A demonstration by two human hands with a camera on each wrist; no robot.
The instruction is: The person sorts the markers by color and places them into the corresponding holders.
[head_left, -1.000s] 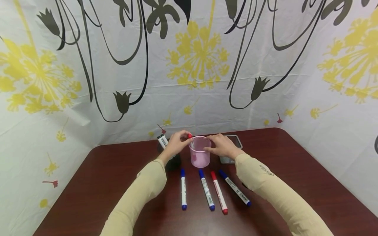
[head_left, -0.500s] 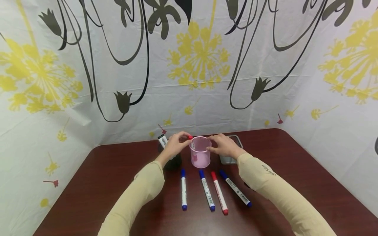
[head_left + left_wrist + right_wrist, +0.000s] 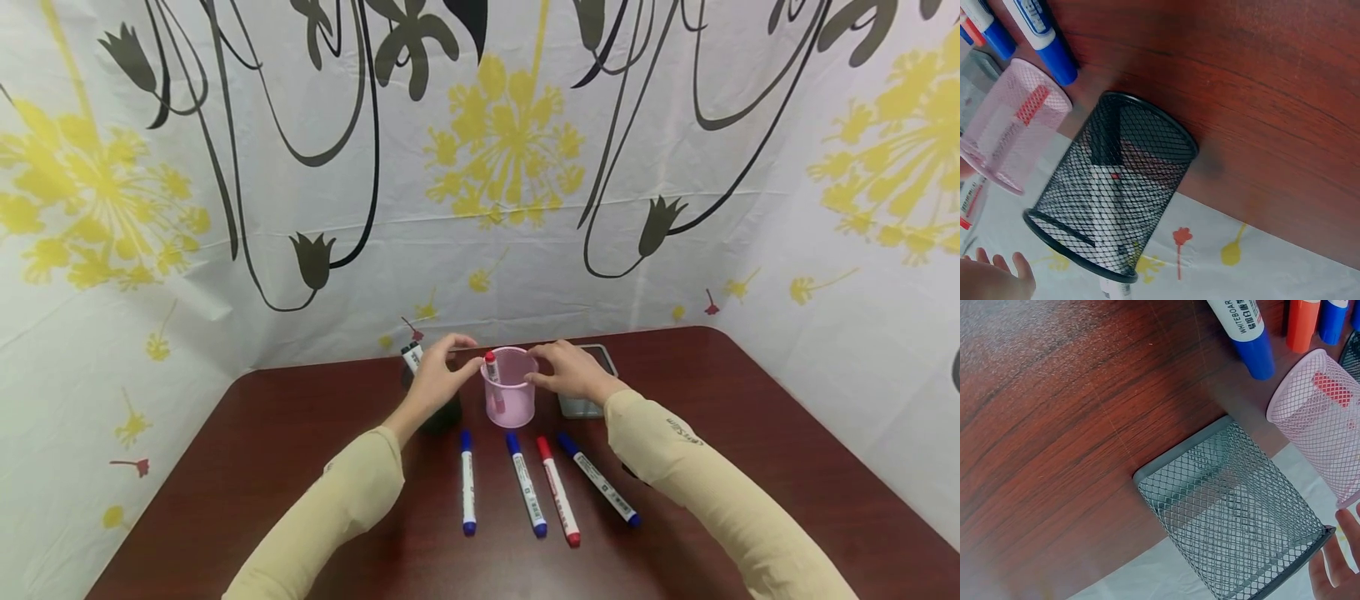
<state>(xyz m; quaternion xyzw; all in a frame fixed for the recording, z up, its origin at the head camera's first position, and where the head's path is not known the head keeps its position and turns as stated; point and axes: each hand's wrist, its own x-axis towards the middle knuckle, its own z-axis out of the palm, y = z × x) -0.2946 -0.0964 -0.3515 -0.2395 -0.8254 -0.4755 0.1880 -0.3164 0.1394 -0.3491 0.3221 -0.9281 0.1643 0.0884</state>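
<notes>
A pink mesh pen holder (image 3: 510,406) stands upright near the back of the table, with a red-capped whiteboard marker (image 3: 491,367) leaning inside its left side. My left hand (image 3: 438,375) is just left of its rim, thumb and fingers spread apart and holding nothing. My right hand (image 3: 566,371) holds the right side of the holder's rim between thumb and fingers. Behind my left hand is a round black mesh pen holder (image 3: 1116,187) with a black-and-white marker (image 3: 412,357) in it. Through the pink mesh the marker's red lower end (image 3: 1033,104) shows in the left wrist view.
A square grey mesh holder (image 3: 1235,512) stands beside my right hand. In front of the holders lie a blue marker (image 3: 468,483), a second blue marker (image 3: 527,485), a red marker (image 3: 558,492) and a third blue marker (image 3: 597,479). A patterned cloth hangs behind the table.
My left hand has let go of the red marker and moved slightly left, its fingers spreading. The marker now leans in the pink holder. My right hand has stayed at the rim.
</notes>
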